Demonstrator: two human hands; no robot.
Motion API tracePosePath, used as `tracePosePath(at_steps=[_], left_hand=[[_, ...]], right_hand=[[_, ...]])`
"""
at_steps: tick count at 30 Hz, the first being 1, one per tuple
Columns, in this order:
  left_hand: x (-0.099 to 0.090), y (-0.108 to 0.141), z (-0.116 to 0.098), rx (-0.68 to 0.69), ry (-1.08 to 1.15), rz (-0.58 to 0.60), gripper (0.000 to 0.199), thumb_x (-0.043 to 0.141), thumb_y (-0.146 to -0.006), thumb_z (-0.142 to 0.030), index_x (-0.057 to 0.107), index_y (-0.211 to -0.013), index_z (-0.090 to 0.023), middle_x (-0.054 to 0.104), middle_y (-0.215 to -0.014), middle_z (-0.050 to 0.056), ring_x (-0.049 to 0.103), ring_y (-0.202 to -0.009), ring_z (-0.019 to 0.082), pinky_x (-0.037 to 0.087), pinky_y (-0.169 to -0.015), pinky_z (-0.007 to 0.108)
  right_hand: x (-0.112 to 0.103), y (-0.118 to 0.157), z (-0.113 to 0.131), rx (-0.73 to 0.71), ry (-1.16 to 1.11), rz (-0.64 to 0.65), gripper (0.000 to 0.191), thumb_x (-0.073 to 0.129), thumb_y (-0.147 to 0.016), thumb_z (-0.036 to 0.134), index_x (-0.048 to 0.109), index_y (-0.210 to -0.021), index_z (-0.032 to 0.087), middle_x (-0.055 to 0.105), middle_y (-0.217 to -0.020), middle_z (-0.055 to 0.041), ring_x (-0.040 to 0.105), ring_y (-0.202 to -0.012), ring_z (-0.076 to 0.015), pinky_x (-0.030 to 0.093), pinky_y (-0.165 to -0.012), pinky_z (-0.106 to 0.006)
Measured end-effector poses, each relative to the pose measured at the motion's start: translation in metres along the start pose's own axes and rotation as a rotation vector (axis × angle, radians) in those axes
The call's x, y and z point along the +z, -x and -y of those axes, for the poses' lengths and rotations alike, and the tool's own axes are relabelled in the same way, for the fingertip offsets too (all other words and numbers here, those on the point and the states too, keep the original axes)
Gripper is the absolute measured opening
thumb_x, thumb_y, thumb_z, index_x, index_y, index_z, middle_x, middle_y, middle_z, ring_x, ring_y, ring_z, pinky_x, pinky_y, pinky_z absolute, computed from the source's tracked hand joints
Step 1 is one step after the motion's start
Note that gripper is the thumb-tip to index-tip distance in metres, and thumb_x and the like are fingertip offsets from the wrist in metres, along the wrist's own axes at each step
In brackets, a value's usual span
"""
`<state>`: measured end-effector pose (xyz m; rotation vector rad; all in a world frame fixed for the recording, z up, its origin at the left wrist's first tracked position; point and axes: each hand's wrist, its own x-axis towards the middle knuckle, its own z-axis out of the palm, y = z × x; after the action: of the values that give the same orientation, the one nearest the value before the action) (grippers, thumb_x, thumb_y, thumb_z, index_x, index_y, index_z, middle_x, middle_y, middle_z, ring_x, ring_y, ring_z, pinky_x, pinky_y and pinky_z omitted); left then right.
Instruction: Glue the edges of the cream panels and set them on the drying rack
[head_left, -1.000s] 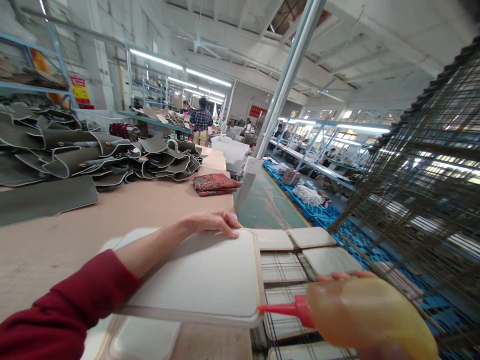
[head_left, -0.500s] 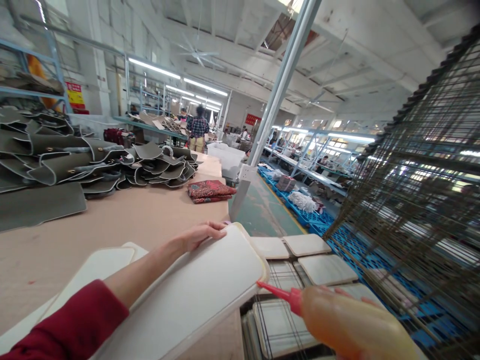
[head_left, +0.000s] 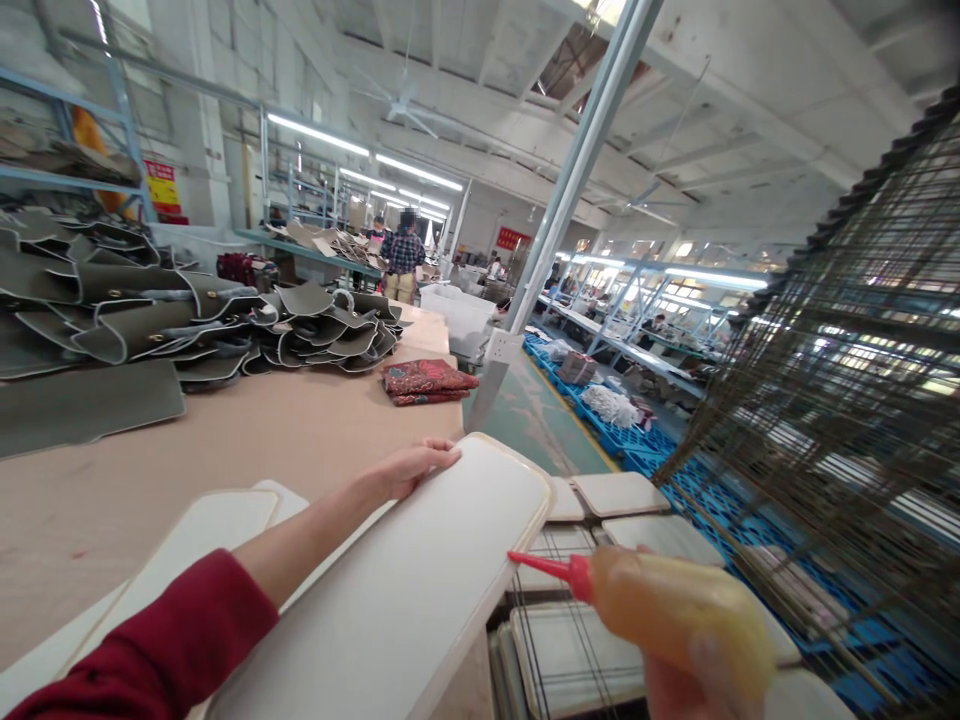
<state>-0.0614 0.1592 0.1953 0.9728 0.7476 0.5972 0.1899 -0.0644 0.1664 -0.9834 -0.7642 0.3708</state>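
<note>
My left hand point(head_left: 420, 466) grips the upper left edge of a white panel point(head_left: 405, 590) with rounded corners, which it holds tilted over the table. A yellowish line runs along the panel's rim. In my right hand point(head_left: 667, 685) is a glue bottle point(head_left: 675, 605) of amber liquid with a red pointed nozzle. The nozzle's tip meets the panel's right edge, a little below the corner. More white panels point(head_left: 202, 540) lie on the table under my left forearm. The bottle hides most of my right fingers.
Dark grey sheet pieces point(head_left: 150, 310) are heaped at the table's point(head_left: 315, 420) far left, near a folded red patterned cloth point(head_left: 427, 381). Wire racks point(head_left: 847, 300) rise on the right, and white panels point(head_left: 622, 493) lie on a wire rack below. Behind stand a metal post point(head_left: 570, 170) and a person point(head_left: 403, 255).
The nozzle has slid down along the panel's right edge, away from the corner. The view has shifted slightly; my left hand keeps its hold.
</note>
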Motion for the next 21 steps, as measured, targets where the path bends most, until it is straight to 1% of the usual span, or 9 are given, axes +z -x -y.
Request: tracePosePath(at_steps=[2,4,7,10,15,18,21], left_hand=[[-0.003,-0.002,0.0,-0.007,0.012,-0.006,0.048,0.086,-0.047,-0.038,0.058,-0.08,-0.016,0.066,-0.066,0.0,0.061,-0.053,0.014,0.049,-0.051,0.025],[-0.006,-0.004,0.0,-0.007,0.014,-0.015,0.045,0.085,-0.05,-0.037,0.057,-0.079,-0.016,0.066,-0.064,-0.001,0.06,-0.051,0.013,0.048,-0.051,0.024],[-0.011,-0.006,-0.002,-0.007,0.002,-0.027,0.042,0.084,-0.055,-0.036,0.056,-0.079,-0.016,0.065,-0.064,0.0,0.059,-0.051,0.012,0.047,-0.051,0.023],[-0.014,-0.008,-0.005,-0.028,-0.02,-0.041,0.04,0.083,-0.058,-0.035,0.055,-0.079,-0.016,0.064,-0.064,-0.001,0.059,-0.053,0.013,0.046,-0.051,0.023],[-0.017,-0.01,-0.012,-0.044,-0.065,-0.048,0.033,0.079,-0.066,-0.033,0.053,-0.078,-0.017,0.063,-0.063,-0.002,0.058,-0.054,0.012,0.048,-0.054,0.024],[-0.018,-0.015,-0.014,-0.054,-0.091,-0.044,0.031,0.077,-0.069,-0.033,0.053,-0.077,-0.017,0.063,-0.063,-0.002,0.059,-0.054,0.012,0.049,-0.056,0.025],[-0.018,-0.02,-0.017,-0.065,-0.099,-0.041,0.029,0.077,-0.07,-0.032,0.054,-0.076,-0.016,0.063,-0.063,-0.001,0.059,-0.055,0.013,0.05,-0.058,0.025]], right_hand=[[0.006,0.002,0.002,0.138,-0.074,-0.076,0.059,0.073,-0.064,0.044,0.06,-0.115,0.019,0.062,-0.119,-0.0133,0.055,-0.113,-0.0376,0.056,-0.081,-0.043],[0.012,0.003,0.005,0.215,-0.1,-0.117,0.067,0.075,-0.061,0.043,0.056,-0.12,0.018,0.061,-0.12,-0.014,0.057,-0.111,-0.0366,0.056,-0.082,-0.04],[0.017,0.003,0.006,0.236,-0.075,-0.105,0.072,0.075,-0.058,0.045,0.056,-0.121,0.017,0.062,-0.12,-0.0144,0.057,-0.11,-0.0363,0.054,-0.085,-0.039],[0.018,0.003,0.006,0.26,-0.063,-0.066,0.076,0.076,-0.056,0.048,0.055,-0.123,0.018,0.061,-0.121,-0.0144,0.056,-0.112,-0.0368,0.053,-0.087,-0.041],[0.016,-0.002,0.002,0.304,-0.082,-0.016,0.076,0.076,-0.057,0.044,0.053,-0.125,0.019,0.059,-0.125,-0.0149,0.056,-0.113,-0.0368,0.051,-0.09,-0.045],[0.016,-0.002,0.002,0.334,-0.087,0.016,0.079,0.077,-0.055,0.044,0.052,-0.126,0.02,0.058,-0.126,-0.0144,0.055,-0.113,-0.0364,0.053,-0.087,-0.042],[0.024,0.003,0.011,0.368,-0.095,0.024,0.079,0.078,-0.054,0.046,0.053,-0.125,0.022,0.06,-0.124,-0.011,0.057,-0.112,-0.0341,0.055,-0.084,-0.038]])
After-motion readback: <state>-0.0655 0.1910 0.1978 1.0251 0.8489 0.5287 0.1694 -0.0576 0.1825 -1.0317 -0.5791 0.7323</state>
